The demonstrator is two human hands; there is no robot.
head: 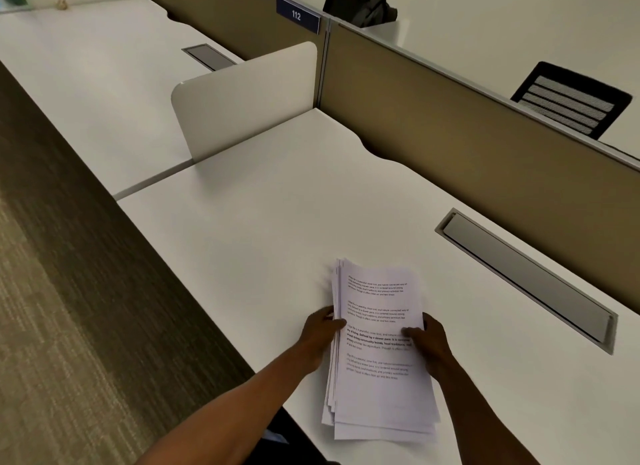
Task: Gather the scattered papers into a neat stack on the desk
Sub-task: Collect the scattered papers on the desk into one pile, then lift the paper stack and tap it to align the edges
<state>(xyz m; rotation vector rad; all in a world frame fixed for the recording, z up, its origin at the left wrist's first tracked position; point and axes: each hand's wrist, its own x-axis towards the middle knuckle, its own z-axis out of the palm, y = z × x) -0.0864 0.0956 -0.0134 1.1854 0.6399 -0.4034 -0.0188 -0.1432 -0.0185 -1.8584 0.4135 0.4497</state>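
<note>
Squeezing printed paper stack [379, 353] from both sides, left hand [320, 336] and right hand [431, 343] curled around long edges, probably squaring sheets. Stack flat on desk [259, 229], just before cable tray [526, 277].

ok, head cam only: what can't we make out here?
- Paper stack: sheet count, hidden under the top page; left edges are blurred.
- Print on the top page: too small and soft to read fully.
- Left hand and right hand: fingers hidden under or behind the stack.
- Dark bag behind the partition: lower part hidden.
</note>
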